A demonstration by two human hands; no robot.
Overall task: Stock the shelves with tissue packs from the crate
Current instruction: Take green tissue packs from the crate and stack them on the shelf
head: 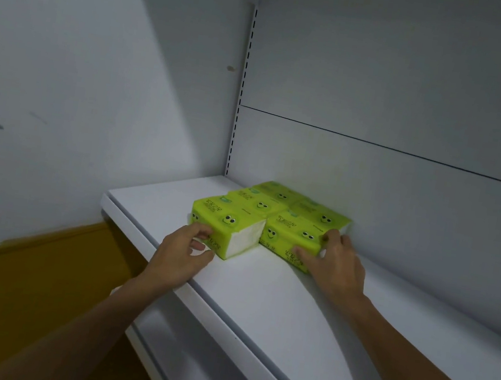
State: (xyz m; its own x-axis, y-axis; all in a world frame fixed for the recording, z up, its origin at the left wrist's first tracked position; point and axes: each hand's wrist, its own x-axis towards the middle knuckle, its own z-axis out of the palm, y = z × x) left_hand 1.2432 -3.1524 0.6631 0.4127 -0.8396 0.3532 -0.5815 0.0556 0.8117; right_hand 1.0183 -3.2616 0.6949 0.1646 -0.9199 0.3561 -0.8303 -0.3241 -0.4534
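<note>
Several lime-green tissue packs with smiley faces sit in two rows at the left back of the white shelf [260, 289]. My left hand [183, 253] touches the front-left pack [226, 222] at its near side, fingers curled against the wrapper. My right hand [334, 261] grips the front-right pack [293, 233], thumb on its near face and fingers on its right end. More packs [278, 194] lie behind these two, against the back panel. No crate is in view.
The shelf's back panel [404, 196] rises right behind the packs, with a slotted upright [239, 106] at its left end. A grey wall [82, 67] stands to the left. A lower shelf [200, 361] and a yellow-brown floor [14, 301] lie below.
</note>
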